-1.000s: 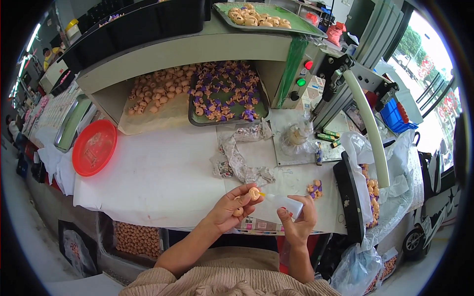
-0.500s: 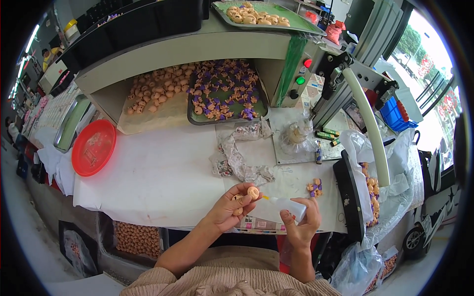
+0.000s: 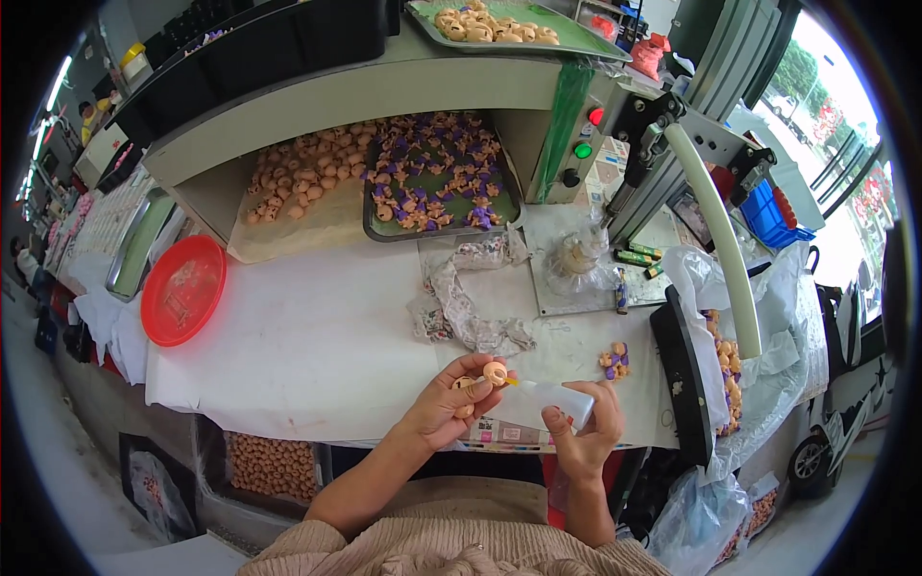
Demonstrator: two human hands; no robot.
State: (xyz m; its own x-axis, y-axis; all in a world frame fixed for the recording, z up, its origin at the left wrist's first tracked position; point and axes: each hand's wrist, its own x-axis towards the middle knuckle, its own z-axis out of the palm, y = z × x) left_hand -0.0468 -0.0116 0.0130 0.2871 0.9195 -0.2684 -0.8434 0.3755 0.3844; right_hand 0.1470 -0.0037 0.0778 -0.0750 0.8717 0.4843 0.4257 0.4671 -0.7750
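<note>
Between thumb and fingers, my left hand (image 3: 444, 403) pinches a small peach-coloured doll head (image 3: 495, 373) with a round opening turned to the right. More such heads sit against its palm and fingers. My right hand (image 3: 588, 429) is wrapped round a white squeeze bottle (image 3: 554, 400) tipped on its side. The bottle's thin yellow nozzle (image 3: 512, 381) points left, at the head's opening; whether it touches cannot be told. Right of the bottle, a couple of small peach-and-purple doll bodies (image 3: 615, 360) lie on the paper-covered table.
A dark tray (image 3: 442, 230) of purple-dressed doll bodies and a heap of heads (image 3: 312, 173) fill the shelf space. A red plastic lid or dish (image 3: 182, 290) lies left. Crumpled cloth (image 3: 456, 307) lies ahead; a lever press (image 3: 639, 192) and a black bin (image 3: 684, 384) stand right.
The doll head in my left hand has turned so its opening faces the bottle. The nozzle and head have come together, leaving little or no gap.
</note>
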